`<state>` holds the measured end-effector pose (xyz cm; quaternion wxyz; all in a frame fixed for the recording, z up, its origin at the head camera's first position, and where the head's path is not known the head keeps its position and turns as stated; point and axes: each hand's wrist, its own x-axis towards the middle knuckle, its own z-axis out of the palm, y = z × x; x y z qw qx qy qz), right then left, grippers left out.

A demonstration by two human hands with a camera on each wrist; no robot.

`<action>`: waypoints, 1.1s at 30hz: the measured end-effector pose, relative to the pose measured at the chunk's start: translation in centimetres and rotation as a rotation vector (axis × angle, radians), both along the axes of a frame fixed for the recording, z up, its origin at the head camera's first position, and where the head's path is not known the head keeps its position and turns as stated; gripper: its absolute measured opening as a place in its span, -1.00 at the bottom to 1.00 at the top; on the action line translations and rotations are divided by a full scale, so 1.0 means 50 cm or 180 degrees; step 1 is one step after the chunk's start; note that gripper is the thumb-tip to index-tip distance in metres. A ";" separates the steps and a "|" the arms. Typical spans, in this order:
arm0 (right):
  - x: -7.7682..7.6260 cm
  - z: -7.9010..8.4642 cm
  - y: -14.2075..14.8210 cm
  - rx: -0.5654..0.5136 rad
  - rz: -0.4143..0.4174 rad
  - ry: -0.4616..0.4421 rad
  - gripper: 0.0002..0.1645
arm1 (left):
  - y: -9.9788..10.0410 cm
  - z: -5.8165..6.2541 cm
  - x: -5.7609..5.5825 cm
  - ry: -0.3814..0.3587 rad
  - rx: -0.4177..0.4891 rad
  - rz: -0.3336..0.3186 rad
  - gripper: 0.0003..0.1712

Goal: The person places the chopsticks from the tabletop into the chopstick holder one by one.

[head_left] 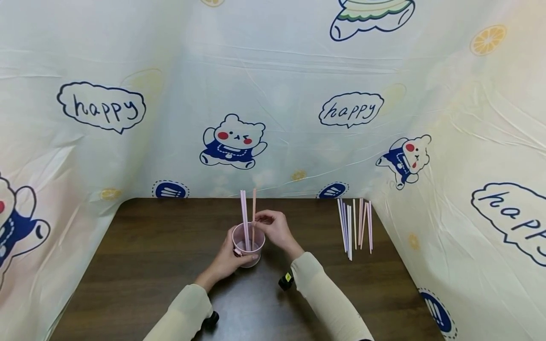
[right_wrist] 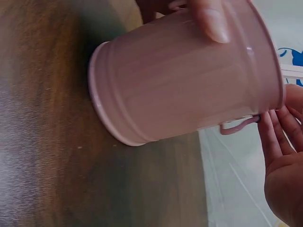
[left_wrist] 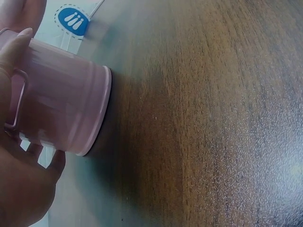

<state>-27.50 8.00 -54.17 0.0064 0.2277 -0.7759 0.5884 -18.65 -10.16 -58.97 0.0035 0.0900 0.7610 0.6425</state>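
Observation:
A pink cup (head_left: 249,259) with small wire handles stands on the table, tilted in both wrist views only because the cameras are turned. My left hand (head_left: 226,258) grips its side, thumb across the near wall and the other fingers round the left, as the left wrist view shows with the hand (left_wrist: 23,179) below the cup (left_wrist: 61,94). Lilac straws (head_left: 244,213) stand in the cup. Beside them an orange-pink straw (head_left: 254,203) reaches down inside, pinched by my right hand (head_left: 275,229) at the right rim. In the right wrist view that hand's fingers (right_wrist: 272,137) are close by the rim.
More straws (head_left: 349,232) in lilac, white, cream and pink lie in a loose row at the table's back right. The brown table (head_left: 141,265) is bounded by printed cloth (head_left: 290,156) at the back and sides. Black wrist devices (head_left: 286,281) hang below both sleeves.

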 end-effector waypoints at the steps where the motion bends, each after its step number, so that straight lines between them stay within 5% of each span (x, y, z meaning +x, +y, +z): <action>1: 0.000 -0.003 0.000 0.0010 -0.0013 -0.0012 -0.80 | 0.000 0.000 0.000 0.0035 -0.0001 0.0007 0.20; 6: 0.007 -0.010 0.000 -0.0029 -0.0025 -0.0084 -0.79 | 0.004 0.005 0.004 0.0167 -0.0075 0.0087 0.20; 15: 0.008 -0.032 0.010 -0.0136 0.0050 0.0055 -0.80 | 0.011 0.072 0.033 0.0229 -0.0095 0.0129 0.12; 18: 0.015 -0.028 0.012 -0.0203 0.0097 0.0071 -0.77 | 0.011 0.075 0.034 0.0237 -0.0097 0.0106 0.12; 24: 0.043 0.020 0.012 -0.0329 0.0138 0.0035 -0.84 | 0.011 0.056 0.024 0.0235 -0.0043 0.0101 0.13; 29: 0.041 0.020 0.009 -0.0345 0.0168 -0.0055 -0.79 | 0.006 0.010 0.004 0.0172 -0.0071 0.0101 0.18; 33: 0.029 -0.007 0.005 -0.0360 0.0162 -0.0273 -0.76 | 0.005 0.003 0.004 0.0061 -0.0095 0.0117 0.20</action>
